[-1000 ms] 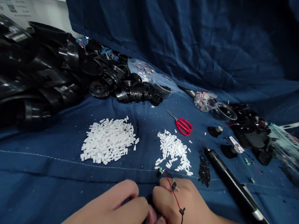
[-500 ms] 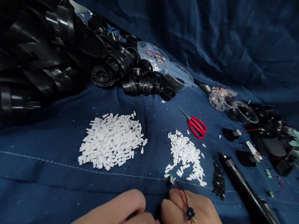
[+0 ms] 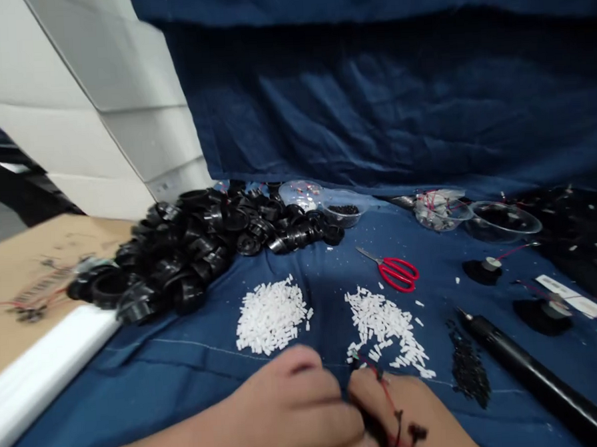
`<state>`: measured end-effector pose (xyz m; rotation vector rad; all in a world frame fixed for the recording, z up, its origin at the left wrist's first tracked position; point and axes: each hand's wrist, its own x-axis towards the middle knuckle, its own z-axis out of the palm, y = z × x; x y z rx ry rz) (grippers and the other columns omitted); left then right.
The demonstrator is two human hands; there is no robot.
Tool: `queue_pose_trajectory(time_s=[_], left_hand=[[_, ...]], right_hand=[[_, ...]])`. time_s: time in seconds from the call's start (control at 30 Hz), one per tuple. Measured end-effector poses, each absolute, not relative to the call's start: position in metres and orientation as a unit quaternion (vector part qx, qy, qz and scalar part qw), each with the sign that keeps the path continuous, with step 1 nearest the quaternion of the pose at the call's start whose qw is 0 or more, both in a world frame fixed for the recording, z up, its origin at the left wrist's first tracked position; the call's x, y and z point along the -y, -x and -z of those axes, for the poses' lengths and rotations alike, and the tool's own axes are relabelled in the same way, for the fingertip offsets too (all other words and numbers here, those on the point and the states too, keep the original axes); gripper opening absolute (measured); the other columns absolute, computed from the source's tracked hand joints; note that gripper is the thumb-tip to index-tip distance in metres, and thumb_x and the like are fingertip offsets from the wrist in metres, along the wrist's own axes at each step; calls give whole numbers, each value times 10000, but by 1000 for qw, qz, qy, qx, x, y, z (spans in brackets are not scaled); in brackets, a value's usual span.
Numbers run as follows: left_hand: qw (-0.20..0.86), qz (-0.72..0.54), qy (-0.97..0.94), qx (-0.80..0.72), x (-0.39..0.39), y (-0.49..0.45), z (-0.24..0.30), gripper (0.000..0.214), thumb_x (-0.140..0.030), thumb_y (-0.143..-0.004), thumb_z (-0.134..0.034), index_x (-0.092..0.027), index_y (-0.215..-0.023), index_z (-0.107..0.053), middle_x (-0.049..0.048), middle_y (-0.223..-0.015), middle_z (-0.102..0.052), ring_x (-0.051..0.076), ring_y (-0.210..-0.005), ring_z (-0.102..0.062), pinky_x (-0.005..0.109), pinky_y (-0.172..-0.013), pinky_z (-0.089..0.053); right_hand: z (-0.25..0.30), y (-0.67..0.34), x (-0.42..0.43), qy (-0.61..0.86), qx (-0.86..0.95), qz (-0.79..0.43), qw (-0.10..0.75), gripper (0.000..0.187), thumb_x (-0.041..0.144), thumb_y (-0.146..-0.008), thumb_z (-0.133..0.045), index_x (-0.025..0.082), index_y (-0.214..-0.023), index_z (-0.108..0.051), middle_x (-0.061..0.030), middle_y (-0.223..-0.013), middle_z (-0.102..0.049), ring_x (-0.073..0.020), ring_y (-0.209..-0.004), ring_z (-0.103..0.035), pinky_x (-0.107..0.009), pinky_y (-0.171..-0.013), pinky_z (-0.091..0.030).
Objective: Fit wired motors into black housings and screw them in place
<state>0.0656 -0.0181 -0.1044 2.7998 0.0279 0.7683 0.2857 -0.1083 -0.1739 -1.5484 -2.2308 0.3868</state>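
My left hand is curled over a small dark part between my hands, with the fingers hiding most of it. My right hand lies just beside it, under red and black wires. These wires run across its back to a small green circuit board at the edge of a pile of white plastic pieces. A second white pile lies to the left of my left hand. Black granules sit to the right of my right hand.
Red-handled scissors and a black pen-shaped electric tool lie on the blue cloth. Black plastic ring parts are heaped behind, near clear plastic bowls. Cardboard and a white board edge lie at left.
The view has swung left and up, showing a white wall and cardboard. My left hand has moved closer over my right, and the wires have shifted across my right hand.
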Motion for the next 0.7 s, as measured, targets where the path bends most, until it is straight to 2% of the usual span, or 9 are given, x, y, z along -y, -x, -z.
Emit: queue_pose_trajectory(time_s=[0.1, 0.17, 0.27, 0.33, 0.47, 0.6, 0.7], left_hand=[[18, -355, -920, -162, -10, -56, 106, 262, -205, -1062, -601, -275, -1301, -681, 28, -1127, -801, 210, -1058, -706, 428, -1052, -487], [-81, -302, -881, -356, -37, -45, 106, 250, -322, -1080, -559, -309, -1272, -719, 48, -1228, -754, 255, -1169, -675, 465, -1081, -481], [-134, -247, -824, -492, -73, -28, 103, 365, -425, -1061, -524, -227, -1273, -746, 138, -1324, -690, 377, -1213, -630, 573, -1038, -505], [-149, -222, -805, -531, -86, -18, 100, 413, -453, -1038, -530, -193, -1270, -752, 170, -1330, -671, 431, -1198, -621, 608, -970, -532], [-176, -169, -792, -560, -90, -7, 95, 387, -432, -1030, -529, -218, -1250, -766, 161, -1331, -658, 454, -1187, -627, 622, -926, -549], [-202, -149, -776, -579, -90, 1, 93, 468, -399, -1048, -510, -203, -1447, -654, 186, -1463, -599, 466, -1304, -580, 637, -993, -538], [-201, -132, -770, -591, -94, 5, 93, 484, -413, -1046, -521, -200, -1466, -633, 193, -1453, -603, 457, -1275, -609, 610, -957, -563]], right_hand=[[162, -287, 110, 573, 756, -184, 256, 160, 242, -868, -586, 248, -792, -445, 40, -664, -619, -120, -561, -555, -242, -533, -325], [157, -286, 111, 565, 747, -212, 278, 209, 256, -895, -592, 246, -772, -423, 47, -641, -578, -112, -547, -509, -241, -524, -309], [155, -286, 113, 545, 733, -258, 315, 221, 249, -874, -635, 248, -790, -430, 50, -669, -574, -111, -575, -518, -222, -527, -346], [157, -286, 112, 539, 714, -287, 342, 267, 232, -871, -645, 250, -786, -393, 49, -684, -559, -107, -589, -514, -207, -529, -377], [160, -287, 109, 542, 704, -280, 363, 317, 221, -882, -637, 250, -771, -342, 59, -666, -513, -98, -567, -468, -206, -515, -353], [165, -290, 107, 556, 723, -238, 333, 241, 240, -908, -620, 252, -790, -410, 52, -669, -568, -118, -579, -528, -224, -534, -367], [169, -291, 107, 558, 728, -227, 328, 233, 249, -923, -612, 255, -798, -415, 49, -666, -610, -121, -553, -566, -221, -514, -376]])
